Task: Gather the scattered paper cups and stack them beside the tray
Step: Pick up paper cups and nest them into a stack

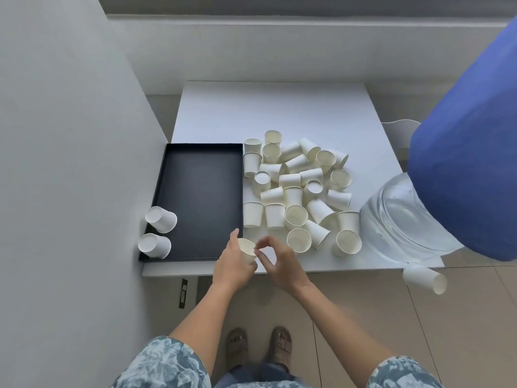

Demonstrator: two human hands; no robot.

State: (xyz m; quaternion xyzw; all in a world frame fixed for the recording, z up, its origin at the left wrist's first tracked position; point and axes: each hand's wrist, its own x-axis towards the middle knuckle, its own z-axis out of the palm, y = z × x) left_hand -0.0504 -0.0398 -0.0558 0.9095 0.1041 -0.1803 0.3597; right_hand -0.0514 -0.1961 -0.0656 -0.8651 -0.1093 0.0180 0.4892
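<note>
A black tray (201, 161) lies on the left part of the white table (274, 107). Right of it, several white paper cups (296, 189) lie scattered, some upright, some tipped over. Two cups lean on the tray's left rim, one (161, 219) above the other (154, 245). My left hand (233, 266) holds a paper cup (247, 250) near the table's front edge, just right of the tray's front corner. My right hand (281, 263) is beside it, fingers curled and apart, fingertips close to the cup's rim, holding nothing.
A large blue-capped water jug (419, 219) lies at the right and overhangs the table. One cup (425, 277) sits off the table's front right corner. A grey wall (56, 163) runs along the left. The tiled floor and my feet are below.
</note>
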